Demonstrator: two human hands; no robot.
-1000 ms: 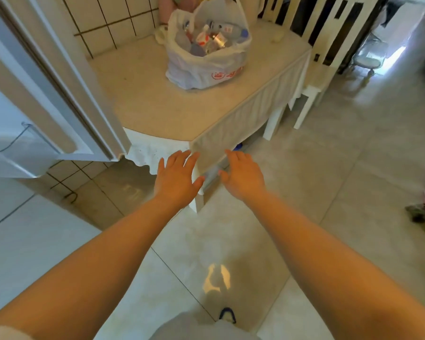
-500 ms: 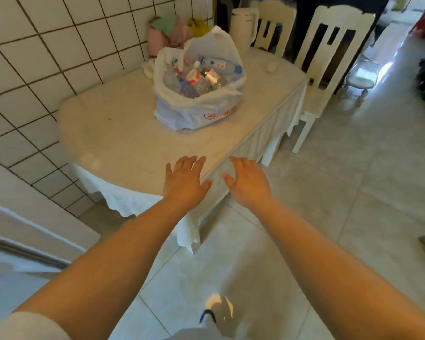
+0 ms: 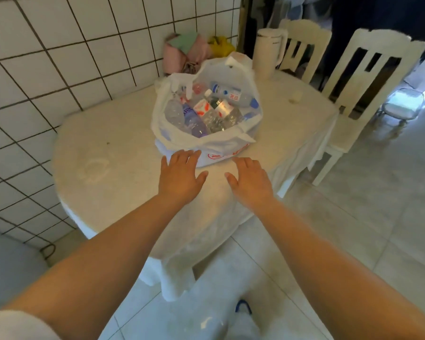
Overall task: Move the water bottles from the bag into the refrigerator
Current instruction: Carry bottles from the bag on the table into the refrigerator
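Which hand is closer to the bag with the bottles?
Left. The left hand has fingertips right at the bag front; the right hand sits just short of it, further right.

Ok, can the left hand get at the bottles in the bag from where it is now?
Probably yes. The left hand is open and holds nothing, just short of the bag. The bag's mouth gapes upward, bottles exposed, nothing between them.

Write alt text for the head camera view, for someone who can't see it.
Two open hands, left hand and right hand, reach toward a white plastic bag of water bottles on a cloth-covered table beside a tiled wall.
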